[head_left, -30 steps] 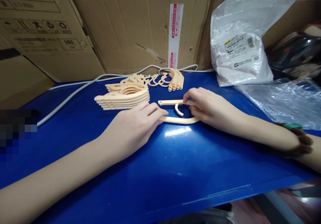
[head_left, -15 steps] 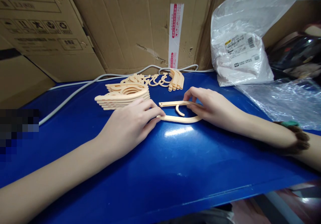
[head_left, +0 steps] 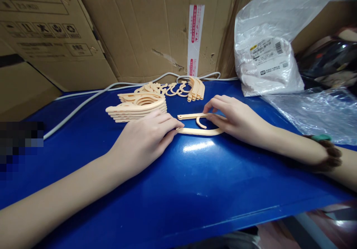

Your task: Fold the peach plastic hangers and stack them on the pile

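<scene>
A cream plastic hanger point(head_left: 199, 131) lies partly unfolded on the blue table, with a curved arm nearer me, a straight arm behind it and a small hook point(head_left: 200, 123) between them. My left hand point(head_left: 147, 137) pinches the left tip of the curved arm between thumb and fingers. Over the hanger's right end, my right hand point(head_left: 231, 117) is closed, its thumb and fingers gripping where the arms come together; that joint is hidden. A stack of similar cream hanger pieces point(head_left: 135, 109) sits just beyond my left hand.
Loose hooks point(head_left: 173, 89) and a bundle of curved pieces point(head_left: 196, 89) lie at the back. A white cable point(head_left: 92, 99) runs along the cardboard boxes point(head_left: 145, 37). At the back right stands a plastic bag point(head_left: 267, 63), with clear film point(head_left: 318, 111) in front.
Both hands keep their grip on the hanger. The hook and the straight arm have shifted very slightly to the right.
</scene>
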Demonstrator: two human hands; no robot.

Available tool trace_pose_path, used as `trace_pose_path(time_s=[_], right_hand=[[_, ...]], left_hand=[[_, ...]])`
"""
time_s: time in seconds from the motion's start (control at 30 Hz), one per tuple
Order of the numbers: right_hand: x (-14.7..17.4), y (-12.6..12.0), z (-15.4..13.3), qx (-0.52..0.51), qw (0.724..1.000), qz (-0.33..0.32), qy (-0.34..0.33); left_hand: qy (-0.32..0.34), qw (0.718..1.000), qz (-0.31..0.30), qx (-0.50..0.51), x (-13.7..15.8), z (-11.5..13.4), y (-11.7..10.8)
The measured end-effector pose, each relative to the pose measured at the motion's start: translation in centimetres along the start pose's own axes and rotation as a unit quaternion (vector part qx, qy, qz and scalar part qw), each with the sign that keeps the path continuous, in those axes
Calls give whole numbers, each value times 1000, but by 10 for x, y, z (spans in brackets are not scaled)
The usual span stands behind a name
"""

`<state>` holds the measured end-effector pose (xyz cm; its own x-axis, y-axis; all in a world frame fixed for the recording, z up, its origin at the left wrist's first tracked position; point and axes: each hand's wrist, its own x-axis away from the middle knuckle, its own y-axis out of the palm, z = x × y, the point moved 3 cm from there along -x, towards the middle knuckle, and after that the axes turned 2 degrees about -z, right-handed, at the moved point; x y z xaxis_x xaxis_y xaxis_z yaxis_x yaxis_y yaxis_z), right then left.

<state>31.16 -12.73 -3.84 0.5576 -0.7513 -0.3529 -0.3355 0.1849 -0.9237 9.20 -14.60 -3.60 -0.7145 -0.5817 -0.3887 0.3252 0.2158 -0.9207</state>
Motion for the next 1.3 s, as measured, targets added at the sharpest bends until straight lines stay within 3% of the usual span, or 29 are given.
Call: trace_pose_path(time_s=[0.2, 0.43, 0.6, 0.77, 0.9, 1.1, 1.3], right_hand=[[5, -6, -25, 12, 994, -6, -106], [9, -1, -34, -17, 987, -78, -140], [7, -8, -40, -42, 983, -85, -158], [7, -10, -45, -19, 976, -76, -203], [10, -7, -49, 27, 967, -60, -245], [7, -8, -48, -8, 968, -85, -237], [-1, -9, -44, -47, 971, -100, -210]], left_hand=[[6, 1000, 10, -6, 0, 0, -3], [-2, 999, 32, -20, -2, 2, -10], [-49, 996, 70, -14, -9, -9, -30], [-175, 982, 67, -32, -34, -42, -62], [-253, 967, 18, -20, -57, -84, -74], [-266, 957, -102, -56, -87, -145, -60], [-329, 921, -193, -82, -108, -165, -46]])
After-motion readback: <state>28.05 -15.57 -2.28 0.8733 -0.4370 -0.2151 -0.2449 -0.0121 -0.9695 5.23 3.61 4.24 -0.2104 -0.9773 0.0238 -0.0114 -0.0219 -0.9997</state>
